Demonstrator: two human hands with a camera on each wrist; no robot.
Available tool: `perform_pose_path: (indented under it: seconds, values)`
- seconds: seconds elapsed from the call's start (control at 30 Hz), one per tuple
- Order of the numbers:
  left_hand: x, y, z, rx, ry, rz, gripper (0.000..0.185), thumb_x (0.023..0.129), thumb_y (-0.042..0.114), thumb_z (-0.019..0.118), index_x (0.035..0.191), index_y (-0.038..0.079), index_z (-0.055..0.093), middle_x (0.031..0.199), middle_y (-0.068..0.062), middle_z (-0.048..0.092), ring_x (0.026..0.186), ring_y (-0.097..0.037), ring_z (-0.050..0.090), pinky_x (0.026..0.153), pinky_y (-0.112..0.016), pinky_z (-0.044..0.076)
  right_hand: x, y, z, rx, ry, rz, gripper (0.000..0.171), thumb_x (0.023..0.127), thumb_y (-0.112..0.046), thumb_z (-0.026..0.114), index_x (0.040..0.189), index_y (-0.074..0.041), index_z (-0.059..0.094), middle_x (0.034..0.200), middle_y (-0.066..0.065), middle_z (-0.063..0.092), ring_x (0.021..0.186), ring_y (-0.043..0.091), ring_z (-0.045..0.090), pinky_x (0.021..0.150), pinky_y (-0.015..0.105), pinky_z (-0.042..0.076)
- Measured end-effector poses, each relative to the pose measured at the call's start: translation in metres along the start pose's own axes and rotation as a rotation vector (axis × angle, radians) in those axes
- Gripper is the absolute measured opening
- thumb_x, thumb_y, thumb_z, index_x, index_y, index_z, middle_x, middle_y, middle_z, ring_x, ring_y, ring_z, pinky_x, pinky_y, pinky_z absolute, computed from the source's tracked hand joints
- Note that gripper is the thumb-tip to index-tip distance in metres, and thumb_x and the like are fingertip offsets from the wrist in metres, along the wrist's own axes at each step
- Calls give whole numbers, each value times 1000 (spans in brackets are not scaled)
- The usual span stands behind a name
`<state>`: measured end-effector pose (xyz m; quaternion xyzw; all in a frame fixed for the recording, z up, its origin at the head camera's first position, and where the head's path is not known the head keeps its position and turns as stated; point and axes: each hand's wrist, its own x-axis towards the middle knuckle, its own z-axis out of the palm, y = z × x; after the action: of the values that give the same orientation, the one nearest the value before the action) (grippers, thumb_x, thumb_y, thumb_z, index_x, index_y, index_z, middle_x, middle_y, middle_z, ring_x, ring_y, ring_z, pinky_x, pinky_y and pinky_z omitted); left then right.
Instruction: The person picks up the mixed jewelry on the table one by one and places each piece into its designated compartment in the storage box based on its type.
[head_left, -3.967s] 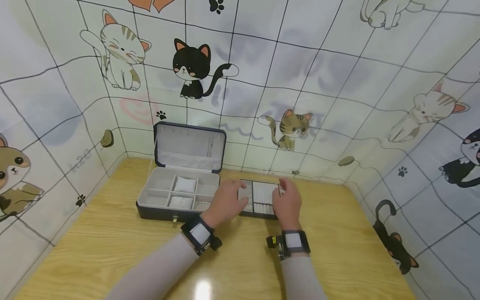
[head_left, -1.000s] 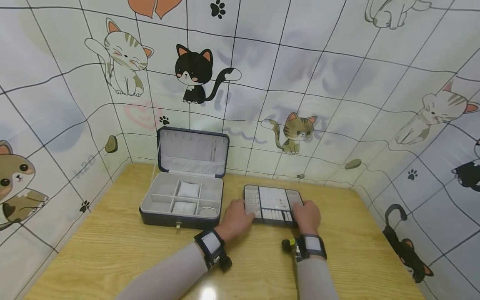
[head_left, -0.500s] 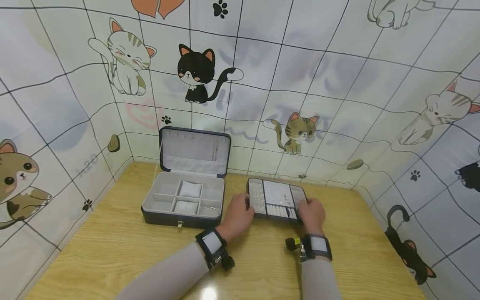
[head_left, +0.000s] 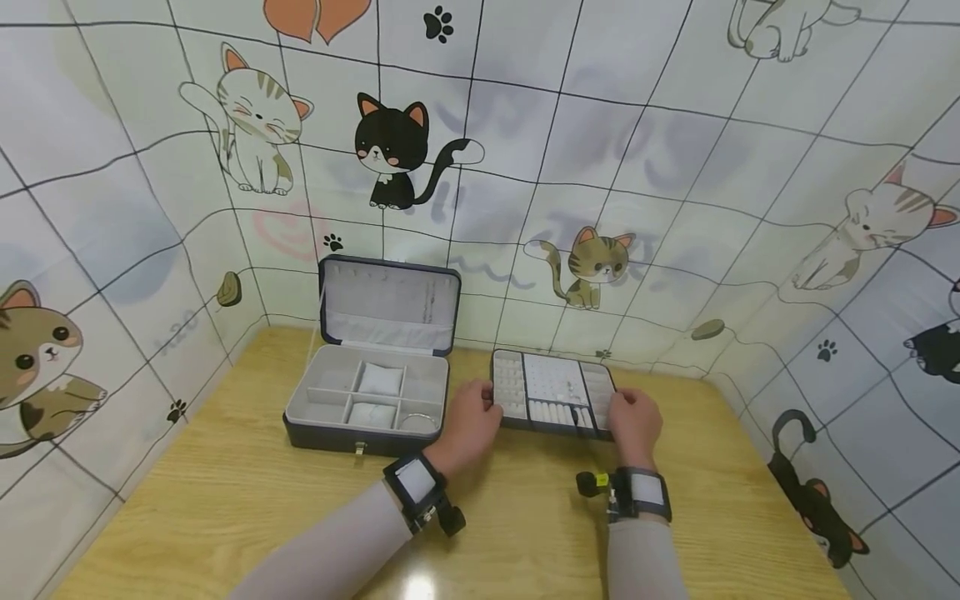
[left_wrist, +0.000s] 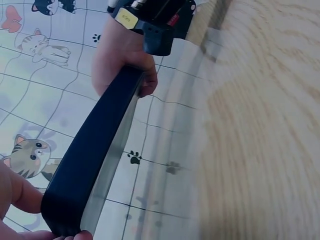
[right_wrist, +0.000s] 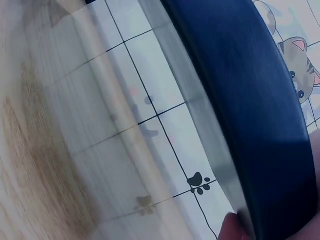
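Observation:
A dark blue tray insert [head_left: 553,392] with pale grey compartments is lifted off the wooden table [head_left: 225,500]. My left hand [head_left: 474,417] grips its left edge and my right hand [head_left: 636,423] grips its right edge. Small pieces lie in its front row and middle section. In the left wrist view the tray's dark side [left_wrist: 95,160] runs from my left fingers [left_wrist: 17,192] up to my right hand [left_wrist: 122,55]. The right wrist view shows the tray's underside [right_wrist: 250,115] close up, with a fingertip [right_wrist: 231,227] at its lower edge.
An open dark blue jewellery box [head_left: 367,396] stands left of the tray, its lid [head_left: 390,302] upright against the back wall. Two pale cushions and a thin ring-shaped piece [head_left: 408,421] lie inside. Cat-print walls close in the table on three sides.
Both hands have slid from the tray's front corners to its side edges. The tray has risen off the table and moved slightly back.

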<state>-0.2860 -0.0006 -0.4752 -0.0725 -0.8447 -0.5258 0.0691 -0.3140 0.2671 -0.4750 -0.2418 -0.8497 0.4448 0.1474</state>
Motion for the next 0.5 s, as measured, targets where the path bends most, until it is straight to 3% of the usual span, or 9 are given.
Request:
perform_pose_path:
  seconds: [0.1, 0.27, 0.5]
  values:
    - [1, 3, -4, -14, 11, 11, 31, 96, 7, 61, 125, -3, 65, 116, -15, 66, 105, -24, 61, 91, -43, 55, 1, 1, -1, -4, -2, 7, 46, 100, -26, 49, 133, -1, 69, 131, 25, 67, 116, 40, 61, 92, 54, 52]
    - [0, 8, -11, -22, 20, -22, 40, 98, 10, 61, 136, -3, 62, 127, -16, 67, 112, -26, 65, 96, -45, 58, 0, 1, -2, 18, -11, 0, 44, 97, -27, 54, 130, -3, 72, 125, 22, 70, 107, 35, 63, 77, 39, 50]
    - [-2, 16, -22, -3, 62, -5, 44, 96, 10, 61, 137, -4, 61, 127, -18, 66, 113, -29, 65, 97, -47, 57, -1, -7, -2, 55, -19, -8, 44, 96, -28, 57, 130, -3, 72, 131, 21, 68, 112, 35, 61, 82, 40, 50]
